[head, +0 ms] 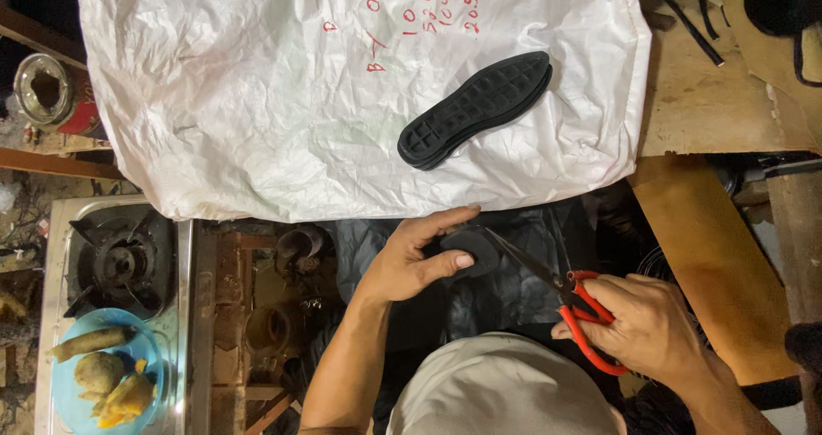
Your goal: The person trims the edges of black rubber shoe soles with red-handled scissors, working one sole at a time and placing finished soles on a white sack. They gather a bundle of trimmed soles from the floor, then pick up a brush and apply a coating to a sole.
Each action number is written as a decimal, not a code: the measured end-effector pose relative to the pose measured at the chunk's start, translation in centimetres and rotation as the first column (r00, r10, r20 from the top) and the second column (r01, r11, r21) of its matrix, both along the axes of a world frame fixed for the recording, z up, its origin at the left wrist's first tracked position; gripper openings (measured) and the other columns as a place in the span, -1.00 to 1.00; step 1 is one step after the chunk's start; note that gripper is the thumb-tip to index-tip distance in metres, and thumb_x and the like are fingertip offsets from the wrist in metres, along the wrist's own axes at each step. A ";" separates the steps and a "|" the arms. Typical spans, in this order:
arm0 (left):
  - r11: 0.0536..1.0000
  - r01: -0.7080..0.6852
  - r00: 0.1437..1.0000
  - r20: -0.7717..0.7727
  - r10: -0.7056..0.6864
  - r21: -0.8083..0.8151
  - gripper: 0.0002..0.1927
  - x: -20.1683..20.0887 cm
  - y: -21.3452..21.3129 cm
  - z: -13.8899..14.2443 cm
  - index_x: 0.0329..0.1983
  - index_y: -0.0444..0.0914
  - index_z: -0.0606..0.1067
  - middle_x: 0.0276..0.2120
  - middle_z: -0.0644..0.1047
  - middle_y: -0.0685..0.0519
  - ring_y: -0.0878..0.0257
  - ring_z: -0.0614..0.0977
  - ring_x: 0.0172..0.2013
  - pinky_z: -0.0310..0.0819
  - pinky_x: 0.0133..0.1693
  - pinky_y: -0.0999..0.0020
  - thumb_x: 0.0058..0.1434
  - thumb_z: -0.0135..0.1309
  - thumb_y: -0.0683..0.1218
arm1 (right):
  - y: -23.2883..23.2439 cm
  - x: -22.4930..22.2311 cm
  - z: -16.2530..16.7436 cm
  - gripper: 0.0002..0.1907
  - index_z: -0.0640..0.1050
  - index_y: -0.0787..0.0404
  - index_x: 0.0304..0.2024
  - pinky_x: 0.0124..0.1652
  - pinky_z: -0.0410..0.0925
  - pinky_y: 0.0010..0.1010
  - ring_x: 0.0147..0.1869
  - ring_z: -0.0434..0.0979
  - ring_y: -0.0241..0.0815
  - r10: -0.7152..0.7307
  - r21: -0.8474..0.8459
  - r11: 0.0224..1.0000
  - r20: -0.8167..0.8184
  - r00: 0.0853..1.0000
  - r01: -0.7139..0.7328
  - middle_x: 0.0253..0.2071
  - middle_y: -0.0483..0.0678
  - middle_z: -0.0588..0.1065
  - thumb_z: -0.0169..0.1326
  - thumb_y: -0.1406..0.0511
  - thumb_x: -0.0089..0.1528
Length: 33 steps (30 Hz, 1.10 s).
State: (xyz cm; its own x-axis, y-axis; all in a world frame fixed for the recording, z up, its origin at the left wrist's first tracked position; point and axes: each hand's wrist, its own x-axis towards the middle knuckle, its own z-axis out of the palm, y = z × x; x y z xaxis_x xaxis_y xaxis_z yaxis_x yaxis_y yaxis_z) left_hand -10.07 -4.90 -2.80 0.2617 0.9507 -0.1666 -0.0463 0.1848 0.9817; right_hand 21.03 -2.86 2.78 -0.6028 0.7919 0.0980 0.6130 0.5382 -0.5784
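Note:
My left hand grips a black shoe sole, thumb on top and fingers curled over its far edge. My right hand holds red-handled scissors, fingers through the loops. The dark blades point left and meet the edge of the held sole. A small stack of black rubber soles, tread up, lies on a crumpled white plastic sack spread over the bench beyond my hands.
A gas stove burner and a blue plate of cooked food sit at the lower left. A metal tin stands at the far left. Wooden boards run along the right, with black straps at the top right.

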 end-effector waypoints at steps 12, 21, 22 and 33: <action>0.996 0.001 0.691 0.720 -0.065 0.089 -0.68 1.6 1.6 -5.4 0.14 -0.39 0.49 -0.11 0.58 -0.01 0.33 0.59 -0.15 0.47 -0.04 0.45 0.49 0.09 -0.05 | -0.6 0.1 -2.5 -0.47 0.59 0.30 -0.36 -0.51 0.37 -0.35 -0.59 0.51 -0.18 -0.102 -0.134 0.986 -0.034 0.994 0.096 -0.63 -0.05 0.50 0.46 0.04 -0.12; 0.990 -0.070 -0.259 0.961 0.101 -0.123 -0.43 4.8 4.6 -4.3 0.21 -0.33 0.52 -0.37 0.38 -0.02 0.31 0.37 -0.51 0.23 -0.44 0.50 0.53 -0.17 0.22 | -1.5 -3.0 -11.1 -0.54 0.55 0.31 -0.04 -0.46 0.45 -0.44 -0.47 0.54 -0.33 -0.440 -0.781 0.621 -0.289 0.850 0.056 -0.45 -0.14 0.53 0.33 0.28 0.05; 0.990 -0.072 -0.257 0.961 0.099 -0.121 -0.42 5.0 4.8 -3.9 0.22 -0.32 0.52 -0.36 0.40 -0.02 0.32 0.35 -0.51 0.23 -0.43 0.50 0.53 -0.17 0.23 | -1.9 -3.2 -11.7 -0.53 0.55 0.33 -0.03 -0.48 0.42 -0.43 -0.50 0.50 -0.31 -0.494 -0.866 0.500 -0.280 0.823 0.005 -0.50 -0.12 0.47 0.35 0.30 0.05; 0.952 0.019 0.598 0.766 0.234 -0.306 -0.03 1.0 -0.1 -5.5 0.31 -0.48 0.35 0.28 0.43 -0.33 -0.13 0.49 0.29 0.40 0.30 0.03 0.33 -0.24 0.47 | -1.2 2.8 -6.5 -0.51 0.55 0.33 0.01 -0.50 0.42 -0.43 -0.50 0.52 -0.30 -0.614 -0.633 0.677 -0.206 0.762 0.374 -0.37 -0.05 0.56 0.32 0.33 0.04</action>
